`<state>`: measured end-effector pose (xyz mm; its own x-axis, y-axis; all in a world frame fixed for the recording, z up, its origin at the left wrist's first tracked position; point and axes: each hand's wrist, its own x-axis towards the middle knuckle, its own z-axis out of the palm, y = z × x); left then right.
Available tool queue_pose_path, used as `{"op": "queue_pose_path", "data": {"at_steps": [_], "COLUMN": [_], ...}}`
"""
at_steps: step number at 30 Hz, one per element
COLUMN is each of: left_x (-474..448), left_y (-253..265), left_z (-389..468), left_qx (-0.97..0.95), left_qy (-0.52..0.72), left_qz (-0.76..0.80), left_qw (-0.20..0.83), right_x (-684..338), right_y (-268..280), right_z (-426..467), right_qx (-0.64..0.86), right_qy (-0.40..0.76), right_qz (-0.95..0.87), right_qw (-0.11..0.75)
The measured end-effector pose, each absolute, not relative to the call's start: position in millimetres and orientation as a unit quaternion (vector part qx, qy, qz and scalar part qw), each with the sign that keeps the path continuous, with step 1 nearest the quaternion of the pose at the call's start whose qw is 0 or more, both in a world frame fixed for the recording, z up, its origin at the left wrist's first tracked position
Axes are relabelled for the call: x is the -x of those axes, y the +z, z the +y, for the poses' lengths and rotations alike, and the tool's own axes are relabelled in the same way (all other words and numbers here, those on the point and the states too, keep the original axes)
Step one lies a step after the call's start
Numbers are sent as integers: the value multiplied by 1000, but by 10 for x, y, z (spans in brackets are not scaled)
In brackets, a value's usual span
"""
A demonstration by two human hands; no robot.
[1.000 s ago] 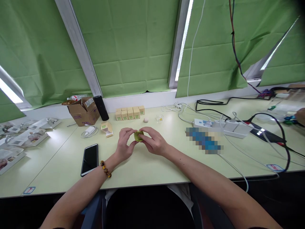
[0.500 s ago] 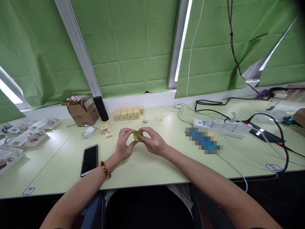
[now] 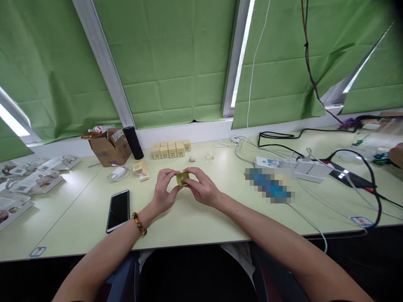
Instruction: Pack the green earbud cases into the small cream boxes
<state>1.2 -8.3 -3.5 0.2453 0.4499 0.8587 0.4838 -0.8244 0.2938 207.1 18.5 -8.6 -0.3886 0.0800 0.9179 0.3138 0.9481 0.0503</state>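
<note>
Between my hands, just above the table (image 3: pixel 201 222), is a small olive-green square piece (image 3: pixel 180 178) with rounded corners. It looks like a shallow case or lid; its exact kind is too small to tell. My left hand (image 3: pixel 163 195) pinches its left side between thumb and fingers. On the other side my right hand (image 3: pixel 204 188) grips it, with a fingertip pressing on its face. Beyond the hands lie a small pale pinkish block (image 3: pixel 192 159) and a clear plastic piece (image 3: pixel 209 157) with a bit of yellow. An opened small carton (image 3: pixel 140 169) rests to the left.
Several small kraft boxes (image 3: pixel 171 150) stand in rows at the back. Leftward are a phone (image 3: pixel 118 211), a white charger cable (image 3: pixel 118 172), a cardboard box (image 3: pixel 110 147) and a black cylinder (image 3: pixel 133 142). A power strip (image 3: pixel 292 167) with trailing cables occupies the right.
</note>
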Motion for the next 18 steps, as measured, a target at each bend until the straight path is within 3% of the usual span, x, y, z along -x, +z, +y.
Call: {"op": "queue_pose_path", "data": {"at_steps": [12, 15, 18], "left_x": [2, 0, -21], "left_y": [-50, -72, -89], "left_z": [-70, -55, -31], "left_qx": [791, 782, 752], "left_qy": [-536, -546, -561], "left_qz": [-294, -291, -281], "left_qw": [-14, -69, -200], "right_x": [-2070, -2076, -2075], "right_y": [-95, -97, -123], "right_z": [196, 204, 206], "right_qx": [117, 118, 131], "right_qy": [-94, -89, -45], "right_qz": [-827, -828, -821], "right_qw": [542, 540, 554]}}
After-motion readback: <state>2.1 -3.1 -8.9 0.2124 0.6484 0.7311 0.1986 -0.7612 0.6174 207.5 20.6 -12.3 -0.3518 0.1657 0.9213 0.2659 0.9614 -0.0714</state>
